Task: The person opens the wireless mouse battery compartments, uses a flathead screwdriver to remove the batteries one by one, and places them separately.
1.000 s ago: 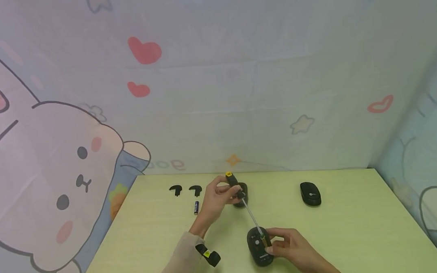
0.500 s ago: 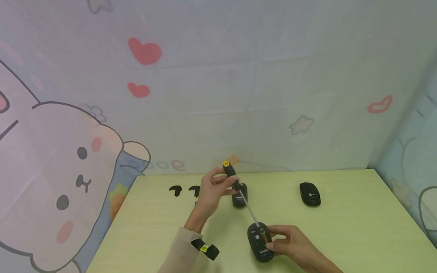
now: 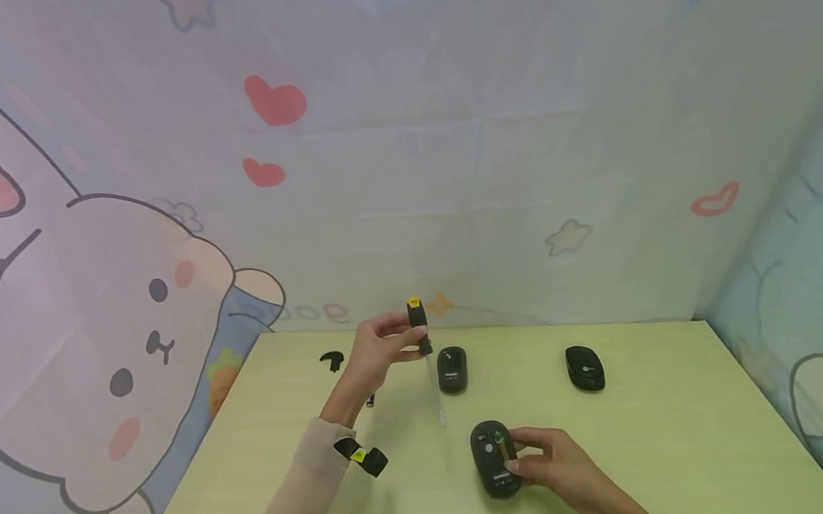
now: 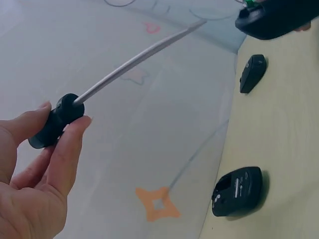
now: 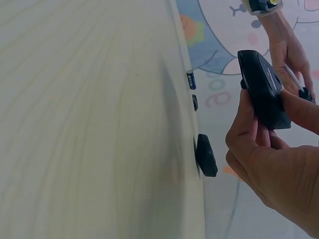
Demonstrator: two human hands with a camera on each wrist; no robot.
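Observation:
My left hand (image 3: 374, 352) holds a screwdriver (image 3: 418, 329) by its black handle with a yellow end, the metal shaft pointing down over the table. In the left wrist view, thumb and fingers pinch the screwdriver (image 4: 57, 122) near the shaft. My right hand (image 3: 554, 461) grips a black computer mouse (image 3: 491, 460) by its side, underside up, raised above the table. A slot on the mouse's underside is uncovered, with a green and copper-coloured part showing in it. The screwdriver tip is apart from the mouse, to its upper left. The right wrist view shows the mouse (image 5: 261, 89) edge-on between thumb and fingers.
A second black mouse (image 3: 452, 370) lies underside up behind the held one. Another mouse (image 3: 585, 368) sits upright at the back right. At the back left lies a small black hooked piece (image 3: 332, 360). A battery (image 3: 370, 401) is partly hidden by my left arm.
The screwdriver tip has left the held mouse's slot. My left hand has moved left and slightly up with the screwdriver, now nearly vertical. My right hand still holds the mouse in about the same place.

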